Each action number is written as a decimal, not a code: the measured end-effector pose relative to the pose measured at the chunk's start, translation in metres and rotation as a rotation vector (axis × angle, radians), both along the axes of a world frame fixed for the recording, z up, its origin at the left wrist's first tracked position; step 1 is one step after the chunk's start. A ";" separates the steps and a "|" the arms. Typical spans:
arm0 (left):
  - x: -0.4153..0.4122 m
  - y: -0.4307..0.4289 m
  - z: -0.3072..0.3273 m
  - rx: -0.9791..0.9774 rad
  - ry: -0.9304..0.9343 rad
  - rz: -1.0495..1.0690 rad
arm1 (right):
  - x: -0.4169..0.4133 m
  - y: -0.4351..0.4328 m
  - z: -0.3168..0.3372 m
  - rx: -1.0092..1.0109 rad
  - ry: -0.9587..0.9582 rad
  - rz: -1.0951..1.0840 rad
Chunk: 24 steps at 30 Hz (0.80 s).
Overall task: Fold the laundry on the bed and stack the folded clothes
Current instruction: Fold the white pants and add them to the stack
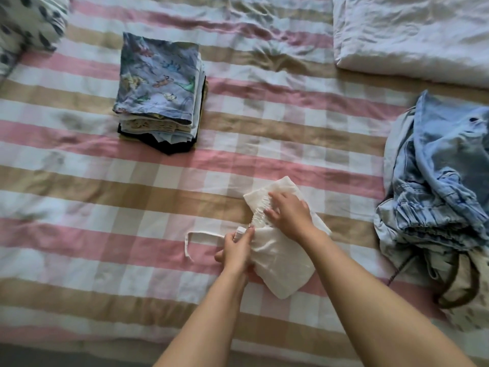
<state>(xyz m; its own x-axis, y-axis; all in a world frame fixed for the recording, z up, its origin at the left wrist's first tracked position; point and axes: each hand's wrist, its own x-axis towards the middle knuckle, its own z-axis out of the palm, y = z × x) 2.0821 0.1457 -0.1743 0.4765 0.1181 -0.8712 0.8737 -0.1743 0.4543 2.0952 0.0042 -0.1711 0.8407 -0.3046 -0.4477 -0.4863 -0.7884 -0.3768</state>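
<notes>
Small white garment point(280, 263) lying on the checked bed point(105, 197), near the front edge. Left hand point(235, 250) pinching its side by the loose tie string point(195, 238). Right hand point(289, 213) pressing flat on the stretchy gathered band, fingers spread. Looks soft, light and floppy. Best held by two corners, then carried to the folded stack point(158, 94). Jeans pile point(439, 181) waiting at the right.

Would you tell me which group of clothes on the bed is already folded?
The stack topped by the dinosaur-print cloth, at upper left; the denim heap at right lies crumpled.
</notes>
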 end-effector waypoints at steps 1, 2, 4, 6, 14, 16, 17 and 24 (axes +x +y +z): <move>0.003 -0.003 -0.003 -0.060 0.054 0.062 | 0.002 0.001 -0.003 -0.015 0.029 -0.001; 0.004 -0.004 -0.003 -0.113 0.098 0.090 | 0.004 0.001 -0.003 -0.017 0.041 -0.031; 0.004 -0.003 0.000 -0.165 0.085 0.106 | 0.003 -0.002 0.004 0.046 0.049 -0.124; 0.004 0.003 0.018 -0.196 0.030 0.102 | 0.000 -0.006 0.021 0.167 -0.003 -0.181; 0.032 0.041 0.171 -0.428 -0.371 0.045 | -0.030 -0.021 0.197 0.519 -0.408 -0.309; 0.045 0.046 0.224 -0.467 -0.462 -0.024 | -0.034 -0.021 0.252 0.581 -0.507 -0.330; 0.050 0.049 0.249 -0.477 -0.521 -0.073 | -0.035 -0.020 0.278 0.609 -0.556 -0.337; 0.077 0.062 0.394 -0.391 -0.962 -0.365 | -0.037 -0.019 0.407 0.741 -0.787 -0.386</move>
